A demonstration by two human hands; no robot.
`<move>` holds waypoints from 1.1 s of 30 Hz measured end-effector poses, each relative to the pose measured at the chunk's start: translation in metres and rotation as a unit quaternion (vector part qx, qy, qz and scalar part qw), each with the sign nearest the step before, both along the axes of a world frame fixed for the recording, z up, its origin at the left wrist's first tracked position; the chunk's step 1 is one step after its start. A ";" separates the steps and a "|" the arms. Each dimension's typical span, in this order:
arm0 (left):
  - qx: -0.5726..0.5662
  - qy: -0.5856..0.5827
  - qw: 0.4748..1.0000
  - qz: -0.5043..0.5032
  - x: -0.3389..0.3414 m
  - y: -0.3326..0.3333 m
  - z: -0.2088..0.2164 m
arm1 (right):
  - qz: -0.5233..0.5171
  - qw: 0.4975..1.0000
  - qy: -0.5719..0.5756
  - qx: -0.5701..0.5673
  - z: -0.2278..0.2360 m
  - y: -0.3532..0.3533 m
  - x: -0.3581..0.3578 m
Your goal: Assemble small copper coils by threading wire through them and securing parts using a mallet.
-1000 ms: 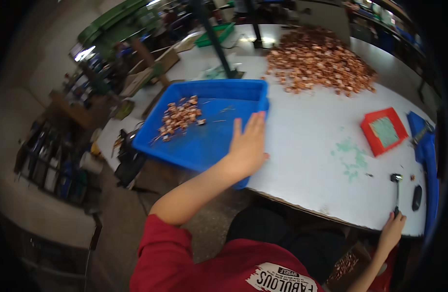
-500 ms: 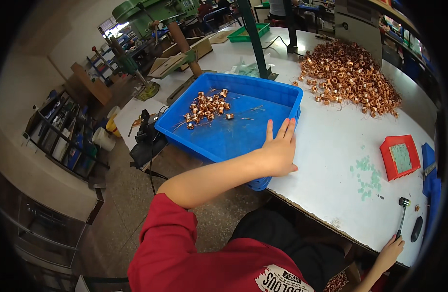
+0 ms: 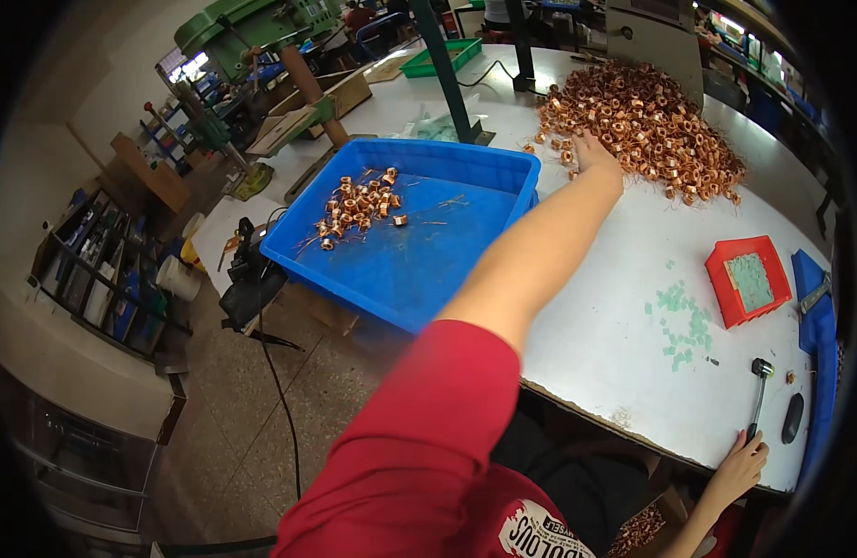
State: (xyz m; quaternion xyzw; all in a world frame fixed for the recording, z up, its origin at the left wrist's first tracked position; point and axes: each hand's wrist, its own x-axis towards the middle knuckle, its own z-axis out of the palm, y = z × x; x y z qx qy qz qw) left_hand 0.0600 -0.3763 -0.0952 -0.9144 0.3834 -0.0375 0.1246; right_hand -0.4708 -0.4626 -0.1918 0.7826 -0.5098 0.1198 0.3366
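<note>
My left hand (image 3: 597, 160) reaches over the table to the near left edge of a big heap of copper wire coils (image 3: 651, 130). Its fingers look stretched out at the coils; their tips are partly lost against the heap. In the blue tray (image 3: 447, 270), left of that forearm, lies a small group of copper coils (image 3: 358, 206) with loose wire ends. At the lower right, my right hand (image 3: 740, 465) is closed round the handle end of a small hammer (image 3: 759, 391), whose dark, shiny head points away from me.
Small pale green pieces (image 3: 684, 325) lie scattered beside a red bin (image 3: 749, 282) of similar pieces. A black oval object (image 3: 793, 418) and blue bins (image 3: 814, 298) sit at the right. Green drill press (image 3: 252, 37), metal posts (image 3: 447, 74) and a green tray (image 3: 442, 58) stand farther back.
My left hand has left the blue tray's right rim and moved far and right to the coil heap. The right hand stays at the hammer handle. The whole view has shifted slightly.
</note>
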 end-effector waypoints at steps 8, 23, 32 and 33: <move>-0.284 0.082 0.946 0.134 0.019 -0.026 -0.045 | 0.035 0.997 -0.064 0.031 0.003 0.003 0.007; -0.200 0.197 0.948 0.147 0.031 -0.009 -0.025 | 0.062 0.988 -0.124 0.065 0.000 0.001 0.007; -0.199 0.211 0.947 0.138 -0.024 -0.001 -0.013 | 0.068 0.987 -0.131 0.062 -0.001 0.001 0.005; -0.182 0.210 0.951 0.137 -0.027 -0.002 -0.013 | 0.074 0.986 -0.133 0.062 -0.002 -0.001 0.005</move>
